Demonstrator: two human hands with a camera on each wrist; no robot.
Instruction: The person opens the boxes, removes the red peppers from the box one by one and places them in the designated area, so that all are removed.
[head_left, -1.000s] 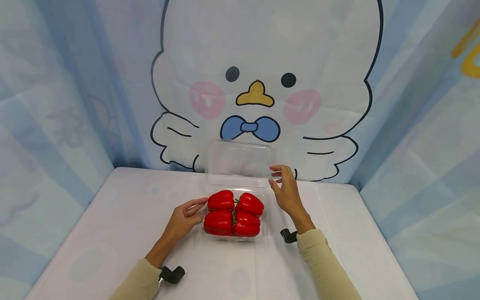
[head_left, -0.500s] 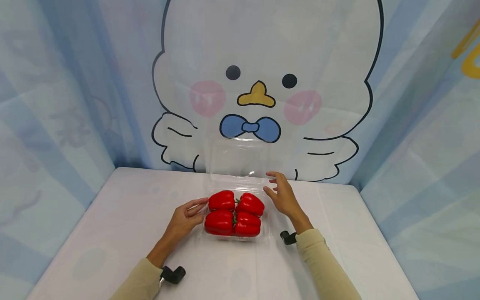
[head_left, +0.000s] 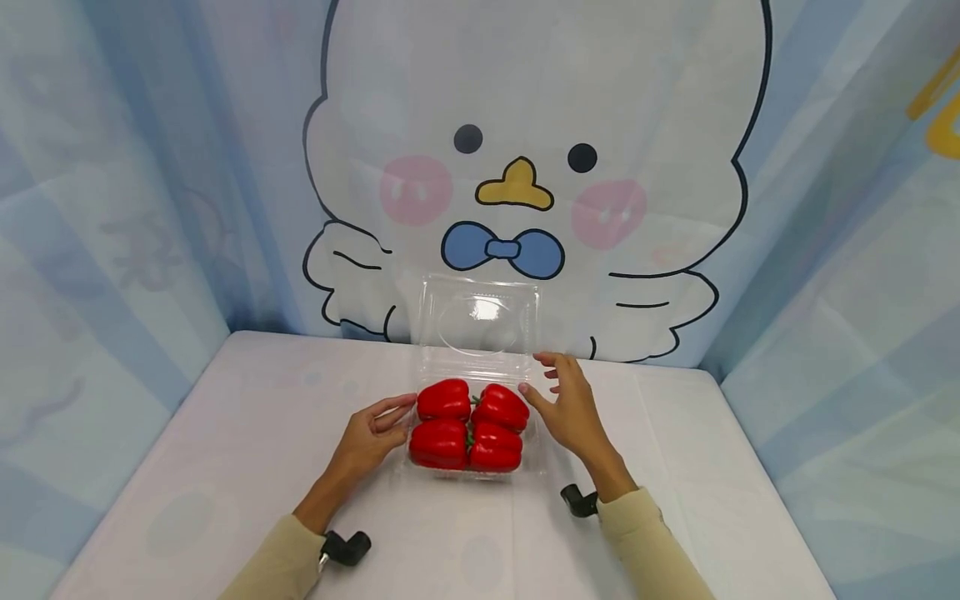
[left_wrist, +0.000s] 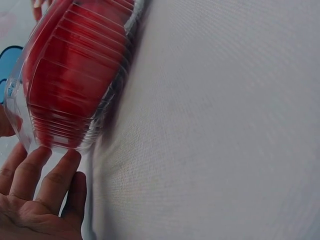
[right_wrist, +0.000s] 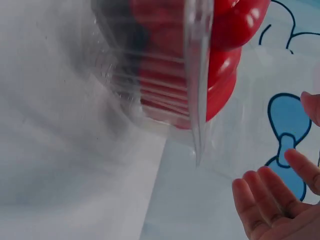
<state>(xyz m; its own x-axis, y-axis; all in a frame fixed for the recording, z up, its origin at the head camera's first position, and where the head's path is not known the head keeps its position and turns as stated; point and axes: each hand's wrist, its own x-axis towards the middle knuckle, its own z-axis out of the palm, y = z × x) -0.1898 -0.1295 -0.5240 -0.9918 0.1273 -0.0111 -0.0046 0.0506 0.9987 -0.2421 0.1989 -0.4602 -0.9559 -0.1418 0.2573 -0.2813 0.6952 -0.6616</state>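
A pale table point(head_left: 420, 542) stands in a small curtained booth, apparently a makeshift recording set. A backdrop point(head_left: 517, 100) printed with a giant white chick in a blue bow tie point(head_left: 502, 248) hangs behind the table's back edge. A blue-and-white left curtain point(head_left: 97, 250) runs along the left edge from the back left corner; a matching right curtain point(head_left: 840, 292) lines the right edge. The left wrist view shows the tabletop's woven texture. Black devices point(head_left: 345, 548) worn at both wrists suggest filming. The room beyond the cloth is hidden.
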